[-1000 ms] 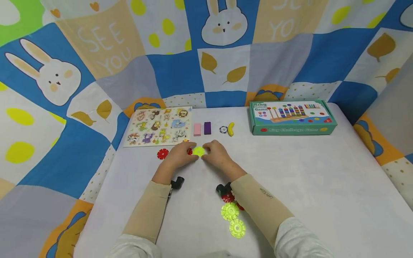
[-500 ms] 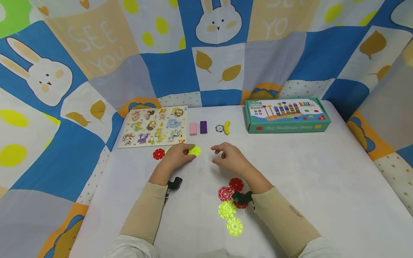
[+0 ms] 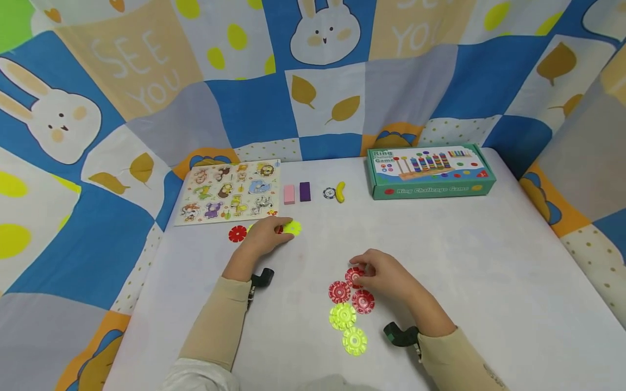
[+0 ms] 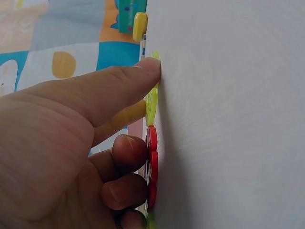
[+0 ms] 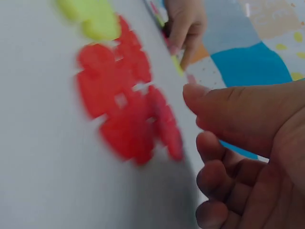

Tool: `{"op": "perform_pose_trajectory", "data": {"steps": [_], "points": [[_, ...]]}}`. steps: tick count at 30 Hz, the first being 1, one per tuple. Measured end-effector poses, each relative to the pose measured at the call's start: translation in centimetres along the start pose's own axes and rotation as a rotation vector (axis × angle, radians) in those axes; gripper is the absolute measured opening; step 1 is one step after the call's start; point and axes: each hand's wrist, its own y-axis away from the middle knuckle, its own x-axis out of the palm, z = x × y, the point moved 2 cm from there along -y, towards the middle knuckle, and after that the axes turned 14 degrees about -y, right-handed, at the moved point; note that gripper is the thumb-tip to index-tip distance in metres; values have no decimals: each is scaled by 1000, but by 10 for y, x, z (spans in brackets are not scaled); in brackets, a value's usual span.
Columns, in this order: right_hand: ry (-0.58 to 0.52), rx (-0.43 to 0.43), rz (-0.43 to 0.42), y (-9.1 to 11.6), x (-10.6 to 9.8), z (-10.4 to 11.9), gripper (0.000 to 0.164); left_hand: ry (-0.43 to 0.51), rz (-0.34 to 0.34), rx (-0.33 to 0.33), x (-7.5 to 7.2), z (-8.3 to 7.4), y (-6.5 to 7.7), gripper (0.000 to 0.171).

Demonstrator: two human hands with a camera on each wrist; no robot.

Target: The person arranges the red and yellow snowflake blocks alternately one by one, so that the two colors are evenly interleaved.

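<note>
Our left hand (image 3: 264,237) pinches a yellow disc (image 3: 295,227); our right hand (image 3: 385,272), parted, has a red disc (image 3: 351,276) at nine o'clock; we'd best grip its rim.

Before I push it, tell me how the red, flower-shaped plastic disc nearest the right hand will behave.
Lying flat, the flower-shaped disc will probably slide rather than roll. Its thin profile suggests little weight. Its notched rim might catch a neighbouring red disc.

glossy plastic discs (image 3: 339,291), matt cloth backdrop (image 3: 249,108)
</note>
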Motion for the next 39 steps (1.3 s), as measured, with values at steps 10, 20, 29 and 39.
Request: {"op": "perform_pose_trajectory", "data": {"steps": [10, 20, 29, 39], "points": [[118, -2, -107, 6, 10, -15, 41, 6, -16, 8, -2, -1, 2, 53], [-69, 98, -139, 5, 9, -9, 29, 18, -29, 7, 0, 1, 2, 53], [-272, 62, -110, -3, -17, 12, 43, 17, -34, -6, -1, 0, 3, 53], [-170, -2, -154, -50, -20, 40, 49, 9, -28, 11, -2, -1, 3, 53]]}}
